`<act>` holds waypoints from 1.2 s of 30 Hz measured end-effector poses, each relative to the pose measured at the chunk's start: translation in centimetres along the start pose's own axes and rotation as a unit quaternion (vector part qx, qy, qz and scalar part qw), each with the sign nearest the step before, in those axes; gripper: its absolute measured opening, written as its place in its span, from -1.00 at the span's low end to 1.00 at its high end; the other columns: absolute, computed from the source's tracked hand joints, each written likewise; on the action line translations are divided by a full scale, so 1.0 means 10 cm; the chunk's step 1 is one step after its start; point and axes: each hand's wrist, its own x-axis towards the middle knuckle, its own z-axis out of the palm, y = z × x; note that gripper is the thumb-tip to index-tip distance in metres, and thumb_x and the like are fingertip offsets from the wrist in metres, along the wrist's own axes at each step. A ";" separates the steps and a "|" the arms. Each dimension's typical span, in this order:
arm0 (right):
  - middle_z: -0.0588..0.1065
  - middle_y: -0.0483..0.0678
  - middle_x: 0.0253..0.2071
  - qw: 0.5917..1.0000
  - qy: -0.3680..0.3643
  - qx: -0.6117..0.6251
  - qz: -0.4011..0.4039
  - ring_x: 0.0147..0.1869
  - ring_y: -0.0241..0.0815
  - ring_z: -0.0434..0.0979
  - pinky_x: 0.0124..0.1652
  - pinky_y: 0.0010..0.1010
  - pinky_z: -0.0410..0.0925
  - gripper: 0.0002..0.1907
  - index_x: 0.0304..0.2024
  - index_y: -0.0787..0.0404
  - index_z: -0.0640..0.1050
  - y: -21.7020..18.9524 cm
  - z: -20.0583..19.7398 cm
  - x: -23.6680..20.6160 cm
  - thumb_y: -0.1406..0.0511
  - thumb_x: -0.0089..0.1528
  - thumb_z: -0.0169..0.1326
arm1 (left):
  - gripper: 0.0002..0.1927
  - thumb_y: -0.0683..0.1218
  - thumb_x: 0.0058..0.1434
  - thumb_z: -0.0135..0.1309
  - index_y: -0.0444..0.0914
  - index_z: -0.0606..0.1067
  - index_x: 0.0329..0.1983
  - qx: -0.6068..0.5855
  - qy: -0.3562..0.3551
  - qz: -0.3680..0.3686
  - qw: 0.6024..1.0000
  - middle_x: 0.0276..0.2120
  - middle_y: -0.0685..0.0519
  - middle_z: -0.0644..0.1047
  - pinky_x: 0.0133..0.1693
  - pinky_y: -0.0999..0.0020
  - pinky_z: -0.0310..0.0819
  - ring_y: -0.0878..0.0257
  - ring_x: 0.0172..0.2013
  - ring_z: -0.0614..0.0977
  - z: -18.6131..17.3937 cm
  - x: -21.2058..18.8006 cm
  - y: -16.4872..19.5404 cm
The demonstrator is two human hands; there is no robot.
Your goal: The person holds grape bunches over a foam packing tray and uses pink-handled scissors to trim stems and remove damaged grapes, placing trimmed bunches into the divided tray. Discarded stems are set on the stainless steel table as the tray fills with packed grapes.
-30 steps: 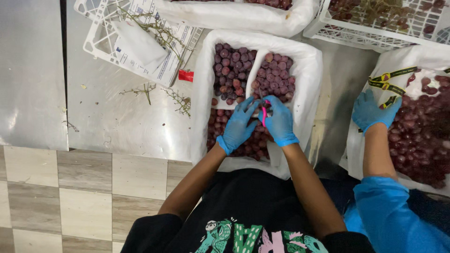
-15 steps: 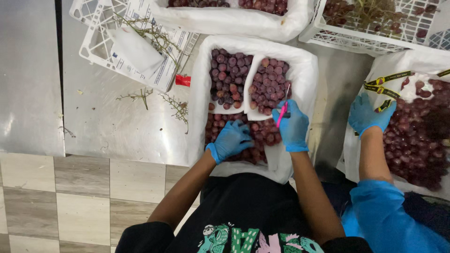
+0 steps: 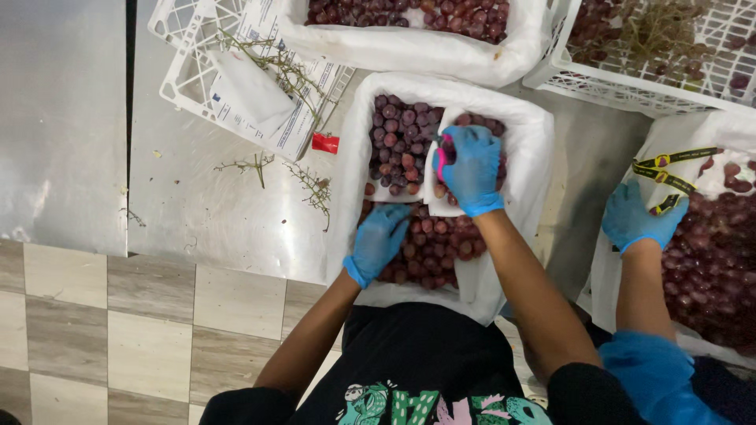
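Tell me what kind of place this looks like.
Likely a fruit packing or sorting station. White-lined boxes of red grapes sit on a steel table, bare stems lie beside them, and both the left hand and right hand wear blue gloves.

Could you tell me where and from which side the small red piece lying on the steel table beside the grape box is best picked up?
Pinch the small red piece across its short sides, coming straight down from above. It lies flat on the steel table, with bare steel along its lower edge. The white crate sits close above it and the grape box close beside it, so a sideways approach looks cramped.
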 end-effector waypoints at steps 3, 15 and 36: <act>0.55 -0.04 -0.18 0.999 -0.046 0.004 -0.024 0.16 -0.01 0.48 0.11 0.00 0.19 -0.74 -0.15 0.08 0.53 -0.20 0.22 -0.06 0.25 0.15 0.29 | -0.62 -0.18 0.31 0.02 -0.37 0.43 0.19 0.058 0.111 -0.021 0.992 0.09 -0.25 0.49 0.00 0.11 0.50 -0.17 0.01 0.57 0.06 0.29 -0.15; 0.58 -0.11 -0.16 0.991 -0.114 -0.004 -0.064 0.40 -0.02 0.35 0.31 0.47 -0.15 -0.69 -0.10 0.06 0.56 -0.24 0.24 -0.38 0.22 0.11 0.25 | -0.66 -0.14 0.16 0.13 -0.35 0.47 -0.01 0.104 0.107 -0.115 0.982 -0.14 -0.23 0.49 -0.04 0.00 0.44 -0.17 -0.10 0.55 0.27 0.62 -0.36; 0.54 -0.05 0.02 0.991 -0.046 0.041 0.121 0.32 -0.08 0.44 0.38 0.04 0.00 -0.62 -0.03 0.05 0.58 -0.12 -0.41 -1.18 0.21 0.11 0.29 | -0.54 -0.04 -0.09 0.26 -0.27 0.56 -0.09 0.183 -0.056 0.023 0.981 -0.11 -0.26 0.46 -0.07 -0.05 0.43 -0.24 -0.09 0.45 0.05 0.87 -0.40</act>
